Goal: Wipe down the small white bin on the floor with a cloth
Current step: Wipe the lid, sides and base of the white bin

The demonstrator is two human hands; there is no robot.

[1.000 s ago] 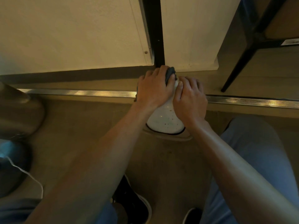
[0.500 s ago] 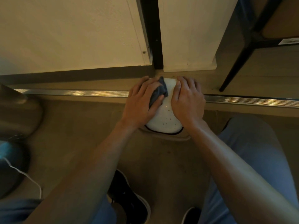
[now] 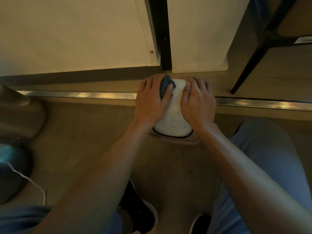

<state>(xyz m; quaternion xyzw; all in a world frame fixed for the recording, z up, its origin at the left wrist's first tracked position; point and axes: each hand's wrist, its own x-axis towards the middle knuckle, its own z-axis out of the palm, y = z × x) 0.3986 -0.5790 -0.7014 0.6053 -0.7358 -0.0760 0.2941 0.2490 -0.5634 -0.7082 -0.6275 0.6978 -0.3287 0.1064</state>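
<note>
The small white bin [image 3: 173, 122] stands on the floor between my two hands, its speckled lid facing me. My left hand [image 3: 151, 101] grips a dark blue-grey cloth [image 3: 165, 86] and presses it against the bin's upper left side. My right hand [image 3: 198, 102] lies over the bin's right side, fingers curled round its far edge and holding it. Most of the bin's sides are hidden under my hands.
A metal floor strip [image 3: 81, 95] runs left to right behind the bin. White cabinet panels [image 3: 76, 34] with a dark gap rise beyond it. A black chair leg [image 3: 248, 68] stands at the right. My shoes [image 3: 140, 211] and knee [image 3: 263, 149] are near.
My left hand with the cloth slid down the bin's left side, then back up toward the top. My right hand stayed on the right side.
</note>
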